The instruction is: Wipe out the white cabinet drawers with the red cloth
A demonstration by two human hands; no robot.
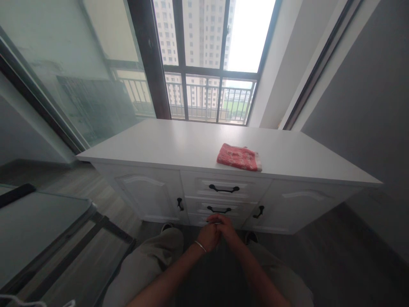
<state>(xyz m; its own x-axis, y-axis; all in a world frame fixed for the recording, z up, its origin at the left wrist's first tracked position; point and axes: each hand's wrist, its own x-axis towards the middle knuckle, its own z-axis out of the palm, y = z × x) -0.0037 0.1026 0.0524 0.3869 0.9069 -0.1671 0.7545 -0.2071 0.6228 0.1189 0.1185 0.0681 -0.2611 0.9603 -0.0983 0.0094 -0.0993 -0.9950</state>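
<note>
My left hand, with a bracelet at its wrist, is closed and pressed against my right hand. My right hand lies partly over it, its fingers folded together with the left ones. No object shows between them. Both hands are low in front of the white cabinet, near its middle drawer handle. A folded red and white towel lies on the cabinet top near the front edge, apart from the hands.
Black handles sit on the upper drawer, the left door and the right door. A glass-topped table with a dark frame stands at left. Behind the cabinet are a window and a glass panel.
</note>
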